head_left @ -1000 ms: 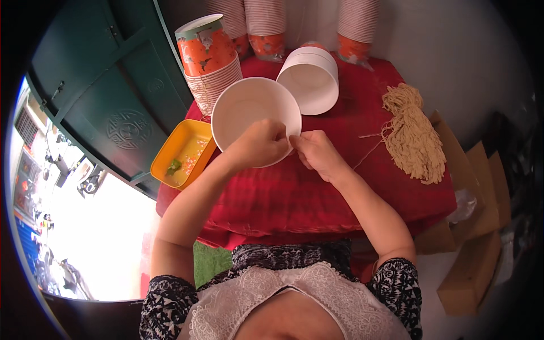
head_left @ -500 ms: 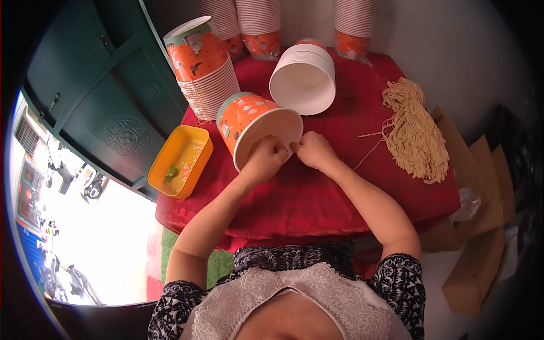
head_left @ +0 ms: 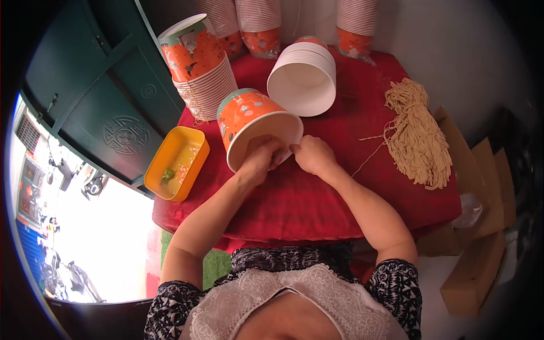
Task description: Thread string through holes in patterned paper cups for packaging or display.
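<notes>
An orange paper bucket [head_left: 249, 113] with a green band and printed figures lies tilted on its side, its white mouth facing me. My left hand [head_left: 264, 155] reaches into that mouth, fingers curled near the inner wall at the right; what they hold, if anything, is hidden. Just outside the rim on the right, my right hand [head_left: 313, 155] is closed in a pinch against the bucket's wall. Whatever is between its fingertips is too small to make out. Right of it, a thin cord trails across the cloth from a bundle of beige cords [head_left: 416, 136].
A red cloth [head_left: 317, 209] covers the table. Nested buckets [head_left: 204, 93] stand at the left, and white-mouthed buckets [head_left: 303, 85] lie behind. Wrapped stacks [head_left: 260, 28] line the back. A yellow tub [head_left: 177, 164] holds small bits. Cardboard boxes [head_left: 473, 272] sit at the right.
My left hand has shifted slightly inside the bucket, its fingers a little less curled. My right hand stays pinched beside the rim. The bucket is tilted slightly differently.
</notes>
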`<state>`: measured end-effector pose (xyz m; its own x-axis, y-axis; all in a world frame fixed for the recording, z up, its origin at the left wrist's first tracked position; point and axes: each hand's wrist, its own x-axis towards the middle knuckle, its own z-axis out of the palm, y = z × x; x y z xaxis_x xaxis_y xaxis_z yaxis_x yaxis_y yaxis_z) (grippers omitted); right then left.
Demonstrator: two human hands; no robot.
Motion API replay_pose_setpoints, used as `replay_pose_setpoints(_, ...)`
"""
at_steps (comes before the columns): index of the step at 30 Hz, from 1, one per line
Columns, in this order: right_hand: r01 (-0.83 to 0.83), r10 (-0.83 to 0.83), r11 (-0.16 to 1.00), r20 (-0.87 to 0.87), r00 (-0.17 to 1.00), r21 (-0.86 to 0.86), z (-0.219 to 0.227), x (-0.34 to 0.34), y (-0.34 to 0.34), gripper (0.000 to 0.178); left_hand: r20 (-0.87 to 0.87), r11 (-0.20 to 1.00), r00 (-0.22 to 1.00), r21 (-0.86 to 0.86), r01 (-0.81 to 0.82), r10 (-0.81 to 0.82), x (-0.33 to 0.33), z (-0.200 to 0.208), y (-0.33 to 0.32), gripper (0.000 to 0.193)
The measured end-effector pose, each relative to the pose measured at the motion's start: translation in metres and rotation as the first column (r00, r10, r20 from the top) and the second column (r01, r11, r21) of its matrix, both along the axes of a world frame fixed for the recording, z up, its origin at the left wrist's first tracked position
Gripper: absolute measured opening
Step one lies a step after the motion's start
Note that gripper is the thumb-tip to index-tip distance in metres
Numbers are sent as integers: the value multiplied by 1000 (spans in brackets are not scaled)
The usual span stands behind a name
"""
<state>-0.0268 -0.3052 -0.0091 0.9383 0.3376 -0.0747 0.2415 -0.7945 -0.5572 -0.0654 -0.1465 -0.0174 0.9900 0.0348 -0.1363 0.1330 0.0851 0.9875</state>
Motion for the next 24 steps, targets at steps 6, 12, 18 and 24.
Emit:
replay_pose_setpoints(6,-86,86,996,42,995,5,-6,6,-11,33,14,993,999,108,44,-46,3,-2,-5,14)
replay_pose_setpoints(12,-310,294,896,100,951,318,3,5,-23,23,112,983,987,155,102,-120,-4,-6,-4,9)
replay_pose_setpoints(18,-360,223,789,313,923,498,1,-2,-18,15,205,943,973,333,29,-103,-8,-7,-13,13)
replay_pose_setpoints(24,-627,340,745,677,653,230,6,-17,-15,15,321,928,946,362,-84,-39,-5,-22,-12,12)
